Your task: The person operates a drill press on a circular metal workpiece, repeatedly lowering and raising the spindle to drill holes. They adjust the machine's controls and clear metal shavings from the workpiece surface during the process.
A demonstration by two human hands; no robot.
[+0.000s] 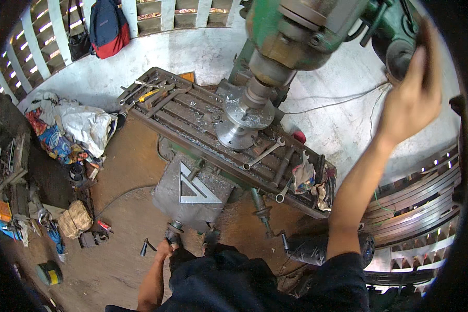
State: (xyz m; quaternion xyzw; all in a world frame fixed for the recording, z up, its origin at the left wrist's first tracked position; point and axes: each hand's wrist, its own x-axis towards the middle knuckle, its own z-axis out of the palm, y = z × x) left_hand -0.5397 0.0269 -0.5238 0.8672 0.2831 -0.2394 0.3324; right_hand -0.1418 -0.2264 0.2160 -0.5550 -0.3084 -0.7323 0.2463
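My left hand [164, 250] is low, closed at a hand crank [174, 232] on the front of the milling machine; the exact grip is partly hidden. My right hand [412, 106] is raised beside the green machine head [291, 36], near a rounded green housing [402, 54]. Motion blurs its fingers, which point upward. Below the spindle [257, 93], a shiny round metal disc [248, 113] overlaps another metal disc [237, 134] on the slotted machine table [192, 127]. Metal shavings lie around them.
A wrench [265, 154], a rag [302, 174] and several tools [153, 93] lie on the machine table. A triangular set square [195, 188] rests on the lower plate. Another crank [285, 241] sticks out front right. Sacks [80, 127] lie at left; a backpack [108, 28] hangs behind.
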